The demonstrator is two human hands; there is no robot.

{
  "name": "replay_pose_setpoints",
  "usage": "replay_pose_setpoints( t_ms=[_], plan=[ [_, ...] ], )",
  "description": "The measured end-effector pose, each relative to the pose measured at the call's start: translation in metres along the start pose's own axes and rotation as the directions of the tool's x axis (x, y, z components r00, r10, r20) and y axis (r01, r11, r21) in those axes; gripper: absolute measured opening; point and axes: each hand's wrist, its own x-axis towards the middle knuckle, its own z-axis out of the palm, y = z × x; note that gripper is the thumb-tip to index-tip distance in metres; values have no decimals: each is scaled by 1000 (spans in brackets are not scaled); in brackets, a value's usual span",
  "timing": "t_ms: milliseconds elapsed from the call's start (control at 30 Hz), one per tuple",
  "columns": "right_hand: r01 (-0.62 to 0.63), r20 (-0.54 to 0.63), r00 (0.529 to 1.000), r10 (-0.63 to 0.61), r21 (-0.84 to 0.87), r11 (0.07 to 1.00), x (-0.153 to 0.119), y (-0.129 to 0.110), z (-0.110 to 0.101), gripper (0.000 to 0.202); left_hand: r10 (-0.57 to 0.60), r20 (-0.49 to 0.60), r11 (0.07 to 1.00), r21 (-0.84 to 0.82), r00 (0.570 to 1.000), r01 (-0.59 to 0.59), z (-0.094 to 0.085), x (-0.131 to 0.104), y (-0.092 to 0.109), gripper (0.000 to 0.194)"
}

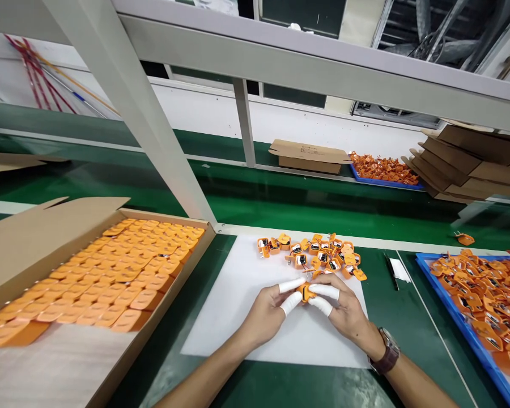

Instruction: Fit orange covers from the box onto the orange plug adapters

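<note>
The left hand (266,311) and the right hand (346,309) meet over the white sheet (280,340), near its far edge, and pinch one orange piece (306,292) between their fingertips. Several fingers wear white covers, and the right wrist carries a watch (385,351). The grip of both hands is narrow, and they hide part of the piece.

Just beyond the fingers, along the far edge of the sheet, lies a loose group of orange pieces (322,256), many of them with the dark inside showing. The nearest ones are very close to the fingertips.

On the green table (391,323), to the left of the sheet, stands an open carton (153,317) with rows of orange parts (110,266); its near part shows a pale layer. Right of the sheet there are a thin dark tool (391,272) and a small white scrap (400,270), and at the right edge of the view a blue tray (451,309) full of orange pieces.

A slanted metal post (140,113) comes down beside the far right corner of the carton and blocks some of the background. Behind the table's far edge, one single orange piece (464,238) lies alone.
</note>
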Motion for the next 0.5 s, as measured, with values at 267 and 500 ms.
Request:
replay_pose_setpoints(
  t_ms=[267, 500],
  plan=[
    [-188, 63, 982, 177, 257, 948, -2, -3, 7, 29, -3, 13, 1000, -9, 1000, 3, -2, -2, 3, 53],
    [-517, 280, 852, 443, 593, 618, -5, 6, 10, 50, -20, 89, 999, -35, 996, 23, -6, -1, 14, 49]
  ],
)
